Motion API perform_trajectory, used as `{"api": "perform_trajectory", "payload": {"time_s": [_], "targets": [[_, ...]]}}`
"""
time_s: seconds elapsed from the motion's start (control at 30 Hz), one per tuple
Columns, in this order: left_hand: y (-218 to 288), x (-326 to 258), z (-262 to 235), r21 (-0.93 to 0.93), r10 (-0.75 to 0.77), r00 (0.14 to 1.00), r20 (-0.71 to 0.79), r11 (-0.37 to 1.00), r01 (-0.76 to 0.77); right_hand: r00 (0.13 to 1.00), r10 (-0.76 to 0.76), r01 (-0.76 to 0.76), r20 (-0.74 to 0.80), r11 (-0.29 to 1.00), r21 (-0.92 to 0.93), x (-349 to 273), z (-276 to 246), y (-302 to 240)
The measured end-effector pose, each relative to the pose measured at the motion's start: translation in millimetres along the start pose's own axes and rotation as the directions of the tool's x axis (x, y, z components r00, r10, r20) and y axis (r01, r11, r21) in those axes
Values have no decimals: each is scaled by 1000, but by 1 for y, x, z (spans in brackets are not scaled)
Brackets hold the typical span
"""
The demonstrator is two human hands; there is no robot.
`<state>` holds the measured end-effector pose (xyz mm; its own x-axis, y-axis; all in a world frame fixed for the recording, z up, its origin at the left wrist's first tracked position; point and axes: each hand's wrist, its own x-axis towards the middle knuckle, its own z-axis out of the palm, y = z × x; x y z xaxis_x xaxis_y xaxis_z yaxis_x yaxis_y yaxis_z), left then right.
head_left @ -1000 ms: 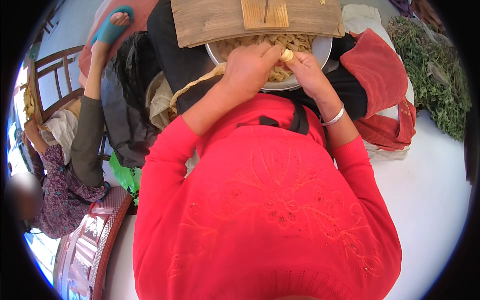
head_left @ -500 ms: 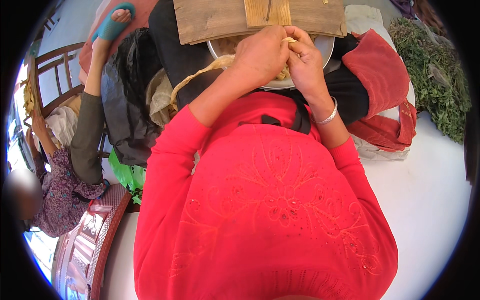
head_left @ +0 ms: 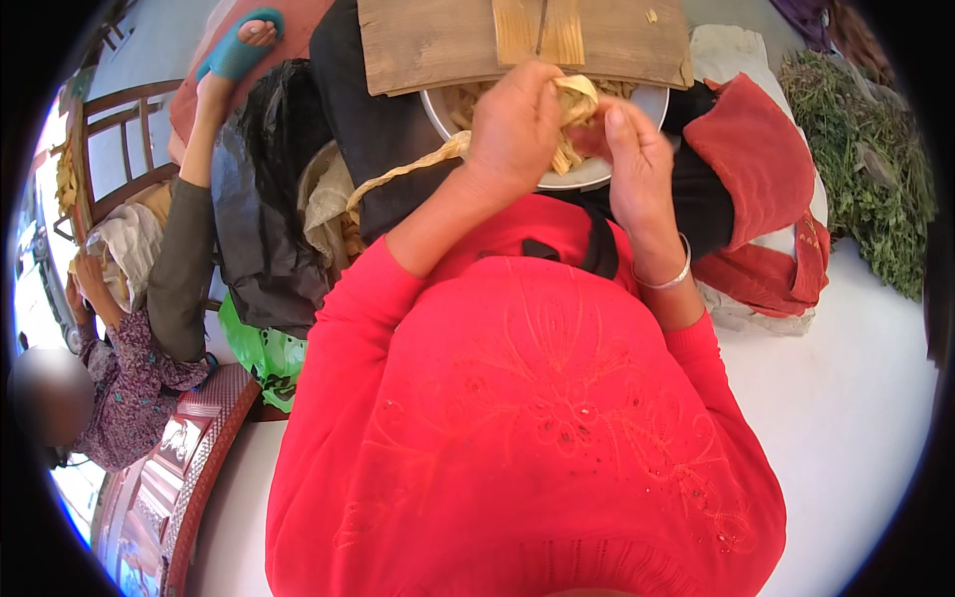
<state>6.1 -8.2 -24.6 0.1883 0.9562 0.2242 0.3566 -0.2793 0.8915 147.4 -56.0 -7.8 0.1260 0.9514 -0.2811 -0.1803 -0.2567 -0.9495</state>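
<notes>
My left hand is closed on a pale yellow, dried plant strip, its kind unclear. One end forms a loop above the fingers; the twisted tail runs left, down to an open pale bag. Beside the loop is my right hand, a silver bangle on its wrist. Its thumb points up, but its other fingers are blurred and partly hidden, so any contact with the strip cannot be made out. Under both hands is a white metal basin holding short pale yellow pieces.
A wooden board with a smaller wood block and thin metal piece covers the basin's far side. A black bag is at left, a red cloth at right, green plants beyond. Another person sits at far left.
My right hand has moved right, away from my left. The strip's end, earlier pinched between both hands, now stands up as a loop by my left fingers.
</notes>
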Motion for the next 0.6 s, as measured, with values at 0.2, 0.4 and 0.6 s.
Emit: {"api": "perform_trajectory", "payload": {"time_s": [0.2, 0.4, 0.6], "targets": [[17, -1, 20, 238, 361, 932, 20, 904, -355, 948, 316, -279, -23, 867, 413, -16, 18, 21], [27, 14, 0, 306, 349, 923, 164, 871, -383, 849, 291, -427, 441, 869, 249, -6, -31, 37], [28, 56, -12, -30, 55, 922, 382, 998, -47, 906, 144, -133, 399, 990, -54, -47, -8, -68]]}}
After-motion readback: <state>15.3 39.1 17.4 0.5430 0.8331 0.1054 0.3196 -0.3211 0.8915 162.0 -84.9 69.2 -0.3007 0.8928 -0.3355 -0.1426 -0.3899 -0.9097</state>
